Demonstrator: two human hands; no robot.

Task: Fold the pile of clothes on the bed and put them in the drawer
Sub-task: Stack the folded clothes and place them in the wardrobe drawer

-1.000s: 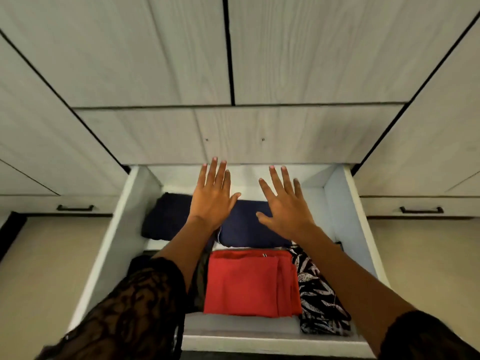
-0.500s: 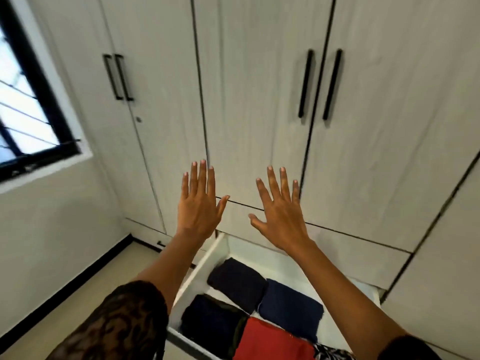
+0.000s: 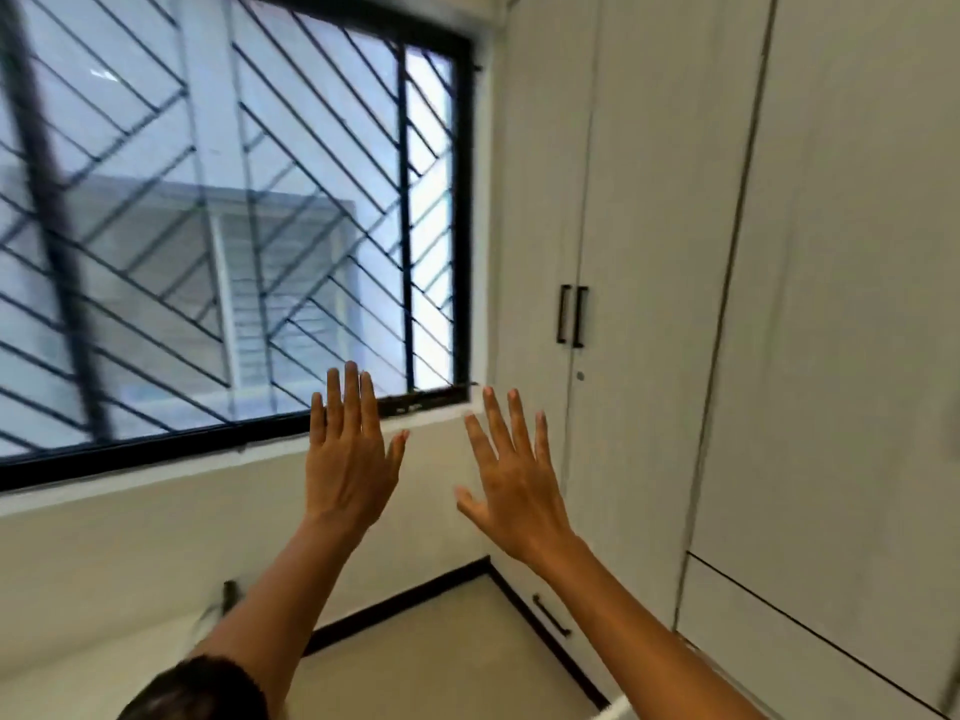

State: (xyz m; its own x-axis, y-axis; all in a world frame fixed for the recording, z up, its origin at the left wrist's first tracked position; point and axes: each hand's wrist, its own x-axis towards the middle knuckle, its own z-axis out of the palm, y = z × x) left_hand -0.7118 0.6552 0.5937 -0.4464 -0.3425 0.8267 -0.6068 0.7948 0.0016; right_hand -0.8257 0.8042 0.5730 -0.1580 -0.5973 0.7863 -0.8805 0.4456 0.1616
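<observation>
Left grip (image 3: 349, 462): raised, fingers straight, holding nothing.
Right grip (image 3: 514, 485): raised, fingers spread, holding nothing.
Window (image 3: 234, 226): far left.
Wardrobe (image 3: 649, 252): right.

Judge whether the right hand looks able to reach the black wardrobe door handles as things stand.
Probably yes. The right hand is open and empty, and nothing stands between it and the black door handles up to its right. Depth is unclear, so a step may be needed.
</observation>
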